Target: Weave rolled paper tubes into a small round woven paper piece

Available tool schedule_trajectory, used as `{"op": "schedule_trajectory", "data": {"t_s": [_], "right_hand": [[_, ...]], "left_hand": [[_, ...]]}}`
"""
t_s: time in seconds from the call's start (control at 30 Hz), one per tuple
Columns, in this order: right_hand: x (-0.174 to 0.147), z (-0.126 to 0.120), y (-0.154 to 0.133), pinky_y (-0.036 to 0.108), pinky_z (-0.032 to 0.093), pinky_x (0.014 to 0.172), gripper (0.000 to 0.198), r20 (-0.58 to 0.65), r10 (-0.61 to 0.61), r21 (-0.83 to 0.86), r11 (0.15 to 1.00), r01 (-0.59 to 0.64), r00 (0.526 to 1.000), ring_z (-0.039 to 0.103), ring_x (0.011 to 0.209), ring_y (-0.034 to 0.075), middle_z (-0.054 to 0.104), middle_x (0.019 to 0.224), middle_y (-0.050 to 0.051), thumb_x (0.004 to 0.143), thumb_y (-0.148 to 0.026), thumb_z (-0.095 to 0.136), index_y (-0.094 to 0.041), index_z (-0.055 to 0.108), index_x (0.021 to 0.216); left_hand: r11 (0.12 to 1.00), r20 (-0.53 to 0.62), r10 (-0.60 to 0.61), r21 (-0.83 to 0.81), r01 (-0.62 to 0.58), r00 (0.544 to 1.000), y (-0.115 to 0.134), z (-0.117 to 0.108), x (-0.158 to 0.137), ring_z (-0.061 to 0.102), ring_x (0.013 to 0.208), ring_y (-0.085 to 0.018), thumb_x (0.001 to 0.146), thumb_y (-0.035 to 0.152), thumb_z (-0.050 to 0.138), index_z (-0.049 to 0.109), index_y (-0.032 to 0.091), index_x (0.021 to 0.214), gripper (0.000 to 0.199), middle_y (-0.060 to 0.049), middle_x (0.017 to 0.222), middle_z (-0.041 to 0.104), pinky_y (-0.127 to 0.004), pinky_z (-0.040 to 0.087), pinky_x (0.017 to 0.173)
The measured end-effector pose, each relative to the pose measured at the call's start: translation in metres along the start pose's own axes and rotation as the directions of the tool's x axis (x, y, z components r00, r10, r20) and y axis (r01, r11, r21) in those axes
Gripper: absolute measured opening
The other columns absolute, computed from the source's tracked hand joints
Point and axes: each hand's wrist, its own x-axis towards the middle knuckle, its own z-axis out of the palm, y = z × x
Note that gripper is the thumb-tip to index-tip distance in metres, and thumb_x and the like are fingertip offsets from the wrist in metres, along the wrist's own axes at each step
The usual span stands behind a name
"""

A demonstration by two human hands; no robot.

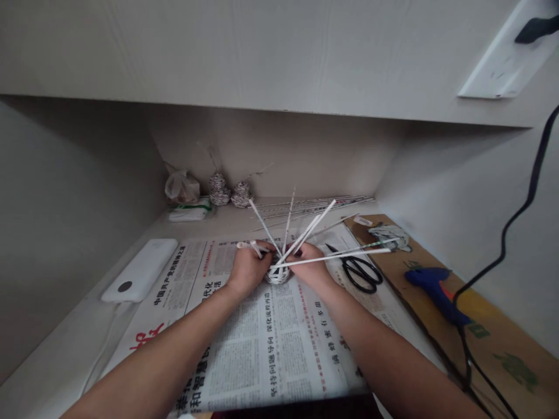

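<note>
A small round basket woven from rolled newspaper strips is between my hands, low over the newspaper. Several paper sticks fan up and outward from its top. My left hand is closed on the left side of the weave, with short stick ends poking up by its fingers. My right hand grips the right side, its fingertips partly hidden behind the sticks. Black scissors lie just right of my right hand.
A blue glue gun with a black cable rests on cardboard at right. A white power bank lies left. Two woven gourd shapes, a plastic bag and loose paper sticks are at the back. A panel overhangs.
</note>
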Motion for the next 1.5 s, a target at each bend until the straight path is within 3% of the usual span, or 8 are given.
{"op": "schedule_trajectory", "data": {"t_s": [0.13, 0.3, 0.47, 0.6, 0.8, 1.0, 1.2, 1.5], "right_hand": [[0.002, 0.005, 0.007, 0.028, 0.048, 0.068, 0.014, -0.005, -0.026, 0.113, 0.993, 0.027, 1.0, 0.068, 0.073, 0.02, 0.074, 0.075, 0.001, 0.07, -0.024, 0.066, -0.021, 0.072, 0.082], [0.001, 0.004, 0.008, 0.027, 0.049, 0.069, 0.016, -0.005, -0.061, 0.12, 0.991, 0.061, 0.998, 0.067, 0.072, 0.018, 0.073, 0.076, -0.001, 0.069, -0.02, 0.065, -0.021, 0.07, 0.084], [0.0, 0.003, 0.006, 0.026, 0.048, 0.066, 0.018, 0.029, -0.078, 0.132, 0.988, 0.074, 0.997, 0.067, 0.07, 0.018, 0.072, 0.075, -0.001, 0.069, -0.016, 0.063, -0.021, 0.069, 0.085], [-0.002, -0.001, 0.0, 0.026, 0.047, 0.064, 0.016, 0.065, -0.057, 0.1, 0.994, 0.051, 0.996, 0.066, 0.069, 0.018, 0.073, 0.076, -0.001, 0.072, -0.018, 0.063, -0.023, 0.07, 0.085], [-0.007, -0.013, -0.012, 0.029, 0.044, 0.067, 0.009, 0.086, -0.079, -0.088, 0.992, 0.087, 0.993, 0.065, 0.069, 0.02, 0.072, 0.073, 0.001, 0.076, -0.025, 0.065, -0.024, 0.074, 0.078], [-0.009, -0.012, -0.013, 0.028, 0.043, 0.068, 0.012, 0.101, -0.095, -0.141, 0.984, 0.108, 0.99, 0.065, 0.071, 0.019, 0.072, 0.073, 0.0, 0.074, -0.017, 0.062, -0.024, 0.072, 0.078], [-0.011, -0.014, -0.017, 0.028, 0.041, 0.071, 0.02, 0.081, -0.172, -0.269, 0.945, 0.188, 0.982, 0.064, 0.077, 0.02, 0.072, 0.083, 0.003, 0.074, -0.014, 0.059, -0.021, 0.07, 0.089], [-0.018, -0.022, -0.025, 0.037, 0.038, 0.087, 0.015, 0.126, -0.275, -0.509, 0.807, 0.3, 0.953, 0.054, 0.1, 0.029, 0.068, 0.1, 0.013, 0.079, -0.021, 0.06, -0.018, 0.072, 0.086]], "left_hand": [[0.998, -0.002, -0.043, -0.05, 0.043, 0.999, 0.001, 0.001, 0.0, 0.072, 0.078, -0.019, 0.075, 0.014, 0.058, 0.078, 0.019, 0.086, 0.024, -0.004, 0.085, 0.079, -0.029, 0.055, 0.076], [0.985, 0.069, -0.074, -0.149, 0.083, 0.995, 0.011, -0.002, -0.001, 0.073, 0.074, -0.02, 0.073, 0.014, 0.06, 0.079, 0.017, 0.089, 0.025, -0.005, 0.084, 0.079, -0.027, 0.056, 0.07], [0.962, 0.032, -0.141, -0.231, 0.144, 0.99, 0.01, -0.001, -0.001, 0.073, 0.073, -0.022, 0.075, 0.026, 0.066, 0.079, 0.014, 0.088, 0.021, -0.009, 0.084, 0.079, -0.029, 0.057, 0.067], [0.968, 0.013, -0.182, -0.173, 0.181, 0.983, 0.007, 0.0, 0.0, 0.073, 0.073, -0.022, 0.075, 0.027, 0.068, 0.079, 0.016, 0.088, 0.021, -0.008, 0.083, 0.079, -0.029, 0.055, 0.066], [0.982, 0.008, -0.167, -0.084, 0.167, 0.986, 0.015, -0.002, -0.001, 0.072, 0.072, -0.021, 0.072, 0.019, 0.066, 0.079, 0.017, 0.084, 0.017, -0.005, 0.08, 0.079, -0.029, 0.055, 0.071], [0.984, 0.061, -0.141, -0.099, 0.147, 0.988, 0.015, 0.0, -0.004, 0.073, 0.075, -0.021, 0.075, 0.021, 0.066, 0.079, 0.018, 0.09, 0.021, -0.006, 0.085, 0.079, -0.029, 0.056, 0.07], [0.992, 0.046, -0.078, -0.098, 0.082, 0.996, 0.011, 0.003, -0.006, 0.073, 0.08, -0.021, 0.077, 0.018, 0.063, 0.076, 0.018, 0.094, 0.021, -0.006, 0.092, 0.079, -0.029, 0.056, 0.072], [0.997, 0.061, 0.043, 0.061, -0.047, 0.997, 0.012, 0.003, -0.007, 0.072, 0.085, -0.02, 0.08, 0.015, 0.06, 0.071, 0.022, 0.096, 0.021, -0.005, 0.095, 0.077, -0.029, 0.055, 0.078]]}}
